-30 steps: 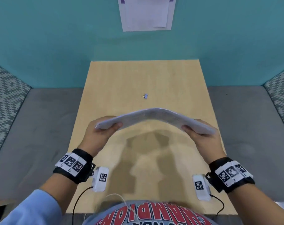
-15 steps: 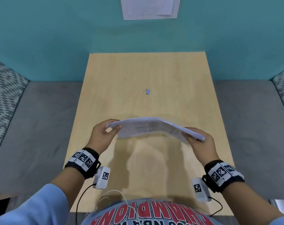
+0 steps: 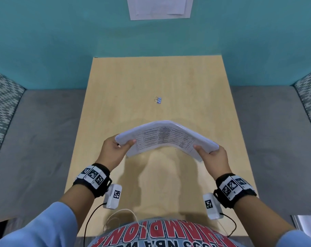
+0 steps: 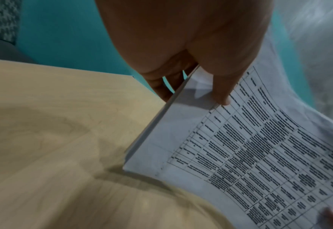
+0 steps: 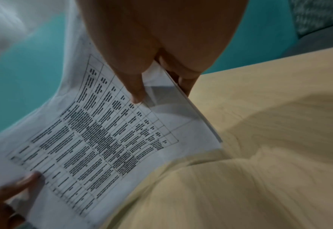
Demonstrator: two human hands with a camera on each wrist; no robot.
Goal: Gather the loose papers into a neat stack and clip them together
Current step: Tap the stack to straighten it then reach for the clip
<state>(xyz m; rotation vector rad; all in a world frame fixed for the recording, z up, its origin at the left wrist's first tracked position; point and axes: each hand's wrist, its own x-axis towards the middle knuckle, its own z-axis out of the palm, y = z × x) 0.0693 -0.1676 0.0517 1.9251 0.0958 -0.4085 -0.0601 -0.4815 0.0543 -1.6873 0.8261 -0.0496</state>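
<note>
Since half a second ago the papers [image 3: 169, 138] have tipped, printed table now facing the camera, and arch higher at frame centre. At centre-left, the left hand [image 3: 113, 150] pinches one short edge, thumb on top, fingers curled beneath. At centre-right, the right hand [image 3: 215, 157] grips the other edge likewise. Both hold the stack above the table [image 3: 115, 86]. The binder clip [image 3: 158, 100] lies well apart, above centre. Squaring seems in hand; next, one hand must likely keep the stack while the other fetches the clip.
</note>
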